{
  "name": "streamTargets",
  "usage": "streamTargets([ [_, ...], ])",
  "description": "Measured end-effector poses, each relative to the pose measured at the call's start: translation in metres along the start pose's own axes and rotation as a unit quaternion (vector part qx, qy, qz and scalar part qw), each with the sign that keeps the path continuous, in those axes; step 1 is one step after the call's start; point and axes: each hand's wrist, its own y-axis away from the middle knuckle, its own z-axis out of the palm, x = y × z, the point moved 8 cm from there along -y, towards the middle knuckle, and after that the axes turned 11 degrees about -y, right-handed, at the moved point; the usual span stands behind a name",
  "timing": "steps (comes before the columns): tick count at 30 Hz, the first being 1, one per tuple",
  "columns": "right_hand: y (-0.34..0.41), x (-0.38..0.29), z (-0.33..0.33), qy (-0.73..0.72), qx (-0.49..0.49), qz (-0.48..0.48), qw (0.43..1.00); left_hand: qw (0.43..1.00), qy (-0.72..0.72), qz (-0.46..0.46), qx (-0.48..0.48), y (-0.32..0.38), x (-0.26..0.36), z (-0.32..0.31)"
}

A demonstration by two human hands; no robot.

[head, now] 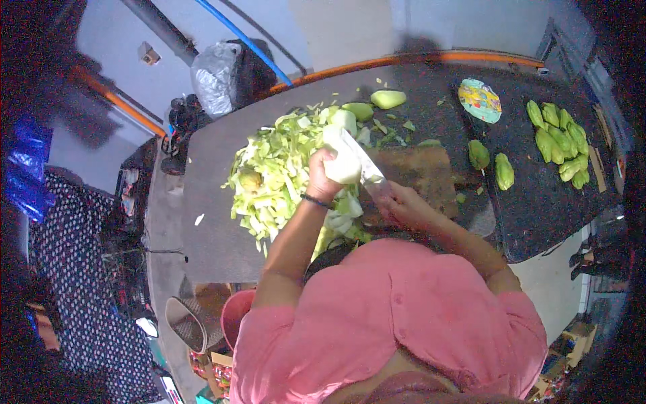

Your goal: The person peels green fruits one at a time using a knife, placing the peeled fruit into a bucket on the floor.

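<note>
My left hand (323, 174) grips a large pale peeled vegetable (343, 160), held up over a heap of green and white peelings or slices (280, 171). In my right hand (398, 204) is a knife (367, 164) with a broad blade, which lies along the right side of the vegetable. Beneath and right of the knife is a brown wooden board (424, 177). Behind the held piece are a pale cut vegetable (344, 120) and two light green ones, one of them (388, 99) farther back on the dark table.
Several green chayotes (560, 136) are grouped at the right, with two single ones (504, 171) nearer the board. A colourful cloth or packet (480, 100) lies behind them. Left of the table stand a silver plastic bag (214, 78) and, lower down, a woven basket (189, 323).
</note>
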Motion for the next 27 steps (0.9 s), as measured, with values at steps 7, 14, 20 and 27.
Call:
streamTargets([
  [7, -0.002, 0.002, -0.015, -0.02, 0.017, 0.004, 1.0, 0.996, 0.02, 0.083, 0.024, 0.001, -0.004, 0.003],
  [14, 0.011, -0.006, -0.066, 0.0, 0.082, 0.054, 0.995, 0.995, 0.086, 0.043, -0.024, 0.007, 0.027, -0.01],
  [20, 0.0, 0.001, -0.028, 0.046, 0.094, -0.054, 0.993, 0.974, 0.205, 0.081, 0.058, -0.006, 0.019, -0.035],
  [27, -0.01, 0.038, -0.038, 0.023, 0.147, -0.062, 0.987, 0.989, 0.106, 0.025, -0.097, -0.009, -0.031, -0.018],
])
